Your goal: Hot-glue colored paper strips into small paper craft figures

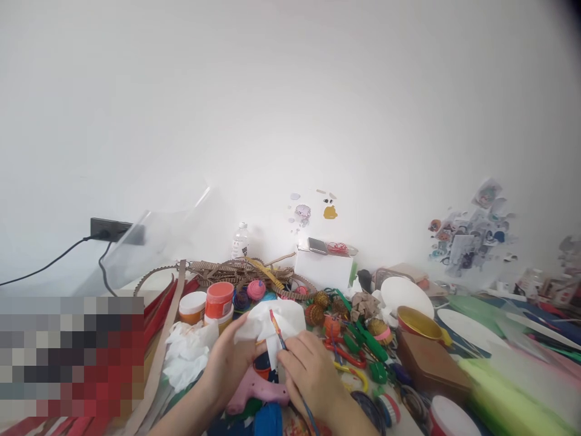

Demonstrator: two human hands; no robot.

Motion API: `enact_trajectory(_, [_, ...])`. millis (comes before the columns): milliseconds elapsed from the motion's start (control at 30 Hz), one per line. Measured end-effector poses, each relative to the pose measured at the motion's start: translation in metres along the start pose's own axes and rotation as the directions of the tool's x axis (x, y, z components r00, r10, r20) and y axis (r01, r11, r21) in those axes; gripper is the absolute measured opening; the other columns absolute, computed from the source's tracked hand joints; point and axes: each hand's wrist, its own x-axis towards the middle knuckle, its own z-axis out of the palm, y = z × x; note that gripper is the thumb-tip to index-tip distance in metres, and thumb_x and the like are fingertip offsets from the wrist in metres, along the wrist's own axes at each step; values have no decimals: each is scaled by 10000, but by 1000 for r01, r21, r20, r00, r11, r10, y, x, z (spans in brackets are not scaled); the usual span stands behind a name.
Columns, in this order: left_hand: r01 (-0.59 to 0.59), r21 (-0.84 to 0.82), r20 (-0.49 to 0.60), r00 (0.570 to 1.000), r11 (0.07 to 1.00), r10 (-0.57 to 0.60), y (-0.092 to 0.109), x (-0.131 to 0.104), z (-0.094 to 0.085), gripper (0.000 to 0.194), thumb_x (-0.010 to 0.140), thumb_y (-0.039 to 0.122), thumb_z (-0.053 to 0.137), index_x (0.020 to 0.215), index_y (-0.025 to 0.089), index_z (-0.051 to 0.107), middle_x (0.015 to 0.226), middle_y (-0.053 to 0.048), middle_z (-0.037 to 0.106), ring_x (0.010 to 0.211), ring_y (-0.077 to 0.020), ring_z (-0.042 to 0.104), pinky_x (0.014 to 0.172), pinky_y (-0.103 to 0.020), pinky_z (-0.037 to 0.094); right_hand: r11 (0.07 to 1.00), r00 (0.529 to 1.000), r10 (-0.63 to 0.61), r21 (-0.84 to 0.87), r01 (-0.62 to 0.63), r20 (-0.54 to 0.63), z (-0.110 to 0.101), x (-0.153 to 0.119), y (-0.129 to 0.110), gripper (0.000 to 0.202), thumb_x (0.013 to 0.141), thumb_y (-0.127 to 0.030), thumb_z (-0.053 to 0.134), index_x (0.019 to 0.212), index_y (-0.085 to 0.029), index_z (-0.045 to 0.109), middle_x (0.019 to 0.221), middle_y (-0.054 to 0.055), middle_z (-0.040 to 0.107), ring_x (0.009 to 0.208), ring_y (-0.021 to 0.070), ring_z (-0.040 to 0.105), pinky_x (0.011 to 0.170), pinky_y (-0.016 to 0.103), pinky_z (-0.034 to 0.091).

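Near the middle of the table, my left hand point(227, 366) is closed on a white tissue point(258, 321), which it holds up from the left side. A thin paintbrush point(282, 340) with a blue handle and an orange-red tip is pinched in my right hand point(313, 370). The brush tip lies against the white tissue, pointing up and away. Below the hands rests a pink glue gun point(256, 387), and beside it is a blue lid point(269, 419). A small container with a dark inside and an orange edge shows partly between the hands.
Paint jars point(220, 297) and crumpled tissue point(188, 354) are at the left. Corrugated cardboard strips point(218, 272), a bottle point(241, 241) and a white box point(322, 270) are at the back. Green-handled tools point(370, 340), a brown box point(431, 366) and a yellow dish point(420, 324) lie right.
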Motion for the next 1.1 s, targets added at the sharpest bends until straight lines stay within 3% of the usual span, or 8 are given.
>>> enact_trajectory(167, [-79,14,-104,991,997,80,-2,1,-3,216,734,302,635,889,152,641,796,-54,701,735,-214,650,674,-320,512,995,997,57,84,-53,-52,4,-2,-1,249,780,-104,368,933,-141,562,849,93,563,747,202,429,675,338,400])
enact_trajectory(300, [-112,82,-24,993,990,114,-9,5,-10,134,680,209,718,770,159,633,671,1,673,567,-113,595,557,-204,462,985,999,52,166,-52,1,6,-2,-4,224,800,-115,379,920,-161,563,844,81,569,765,197,457,676,330,410])
enact_trajectory(467, [-52,144,0,999,988,53,-11,4,-11,245,652,244,755,850,146,650,731,-29,692,623,-122,615,582,-202,473,932,991,125,349,-100,-49,5,1,-5,240,822,-95,363,929,-185,558,863,64,595,790,184,506,711,324,432])
enact_trajectory(633, [-207,197,-151,959,958,238,1,12,-16,305,542,247,813,779,152,647,631,0,677,550,-110,607,525,-182,462,849,961,256,500,-171,-106,1,-4,-5,262,845,-264,474,1100,-219,514,937,57,611,851,191,557,779,340,454])
enact_trajectory(733, [-267,245,-265,906,932,329,7,15,-20,359,497,266,822,783,154,637,639,11,683,544,-111,606,524,-185,464,881,926,307,435,-188,-221,3,-8,-3,222,838,-205,495,1056,-229,532,860,42,626,752,175,572,720,320,471])
enact_trajectory(833, [-268,343,-299,877,900,375,7,12,-22,381,542,333,792,832,153,623,700,-11,700,591,-138,621,552,-213,474,958,956,222,228,-177,-191,7,-7,-2,242,841,-129,471,1060,-195,551,848,61,649,743,186,585,663,304,480])
enact_trajectory(967, [-276,539,-223,864,796,451,2,9,-23,353,603,397,744,836,164,618,741,-31,703,687,-201,633,603,-264,483,975,974,212,-48,-216,-85,14,-3,-4,267,879,-134,381,1015,-134,610,722,72,623,617,192,565,501,286,440])
enact_trajectory(1100, [-312,745,-111,813,590,571,5,9,-24,233,638,377,720,718,176,634,655,-7,669,671,-193,601,572,-230,448,972,966,230,-19,-234,-117,22,-7,-3,364,884,-104,303,1019,-110,641,684,91,628,601,187,559,514,282,435])
